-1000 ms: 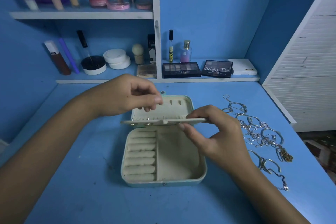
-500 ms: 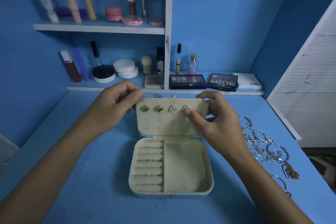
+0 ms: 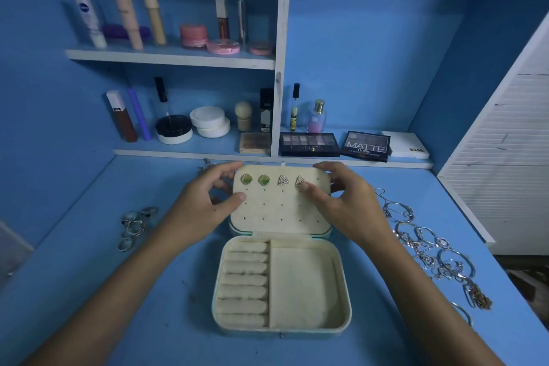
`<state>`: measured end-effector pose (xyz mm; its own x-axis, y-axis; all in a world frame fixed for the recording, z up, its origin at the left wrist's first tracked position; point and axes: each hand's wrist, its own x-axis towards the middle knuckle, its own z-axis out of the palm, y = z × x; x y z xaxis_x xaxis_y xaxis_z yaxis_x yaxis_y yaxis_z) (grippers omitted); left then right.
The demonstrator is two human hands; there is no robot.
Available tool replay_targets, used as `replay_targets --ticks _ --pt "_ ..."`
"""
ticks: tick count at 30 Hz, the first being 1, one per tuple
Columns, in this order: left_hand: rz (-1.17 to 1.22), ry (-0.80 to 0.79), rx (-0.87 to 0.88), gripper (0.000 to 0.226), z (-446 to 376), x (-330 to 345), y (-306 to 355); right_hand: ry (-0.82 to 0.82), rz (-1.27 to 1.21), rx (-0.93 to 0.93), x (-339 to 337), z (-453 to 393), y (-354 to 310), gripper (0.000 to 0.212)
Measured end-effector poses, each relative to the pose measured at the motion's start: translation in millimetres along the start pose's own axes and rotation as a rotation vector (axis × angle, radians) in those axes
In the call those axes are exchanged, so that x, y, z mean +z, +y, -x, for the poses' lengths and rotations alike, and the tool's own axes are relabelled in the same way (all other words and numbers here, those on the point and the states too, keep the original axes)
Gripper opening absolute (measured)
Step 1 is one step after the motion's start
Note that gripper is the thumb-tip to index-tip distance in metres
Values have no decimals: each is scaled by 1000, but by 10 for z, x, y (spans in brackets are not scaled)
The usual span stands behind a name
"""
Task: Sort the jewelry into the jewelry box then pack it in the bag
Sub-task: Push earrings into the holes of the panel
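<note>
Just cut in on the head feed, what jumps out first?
An open jewelry box at table centre, its earring panel held up by the left hand and right hand; four earrings stud its top row. Bracelets and chains lie right, rings left.

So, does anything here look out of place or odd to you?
Nothing looks damaged or spilled. The jewelry box lies open; its ring rolls and the compartment beside them are empty. Rings and chains lie loose on the table. Four earrings sit evenly on the panel.
</note>
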<state>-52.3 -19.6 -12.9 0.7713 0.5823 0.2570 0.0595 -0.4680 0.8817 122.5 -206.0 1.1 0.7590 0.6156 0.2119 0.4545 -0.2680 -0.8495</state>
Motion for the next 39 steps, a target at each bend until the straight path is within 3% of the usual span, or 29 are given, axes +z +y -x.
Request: replay_targets --ticks 9,15,25,33,39 --pt "-115 64 -24 36 79 81 -156 -96 86 98 73 -84 124 30" --pt "-191 81 -22 22 127 120 -101 -106 135 113 88 -91 167 39" --pt "-249 97 3 20 139 132 -146 -142 211 92 49 -131 160 38" --pt "-254 81 23 33 134 110 -160 36 210 -168 128 -309 21 15" --pt "-231 91 32 30 130 110 -166 -73 181 -329 328 -555 -149 10"
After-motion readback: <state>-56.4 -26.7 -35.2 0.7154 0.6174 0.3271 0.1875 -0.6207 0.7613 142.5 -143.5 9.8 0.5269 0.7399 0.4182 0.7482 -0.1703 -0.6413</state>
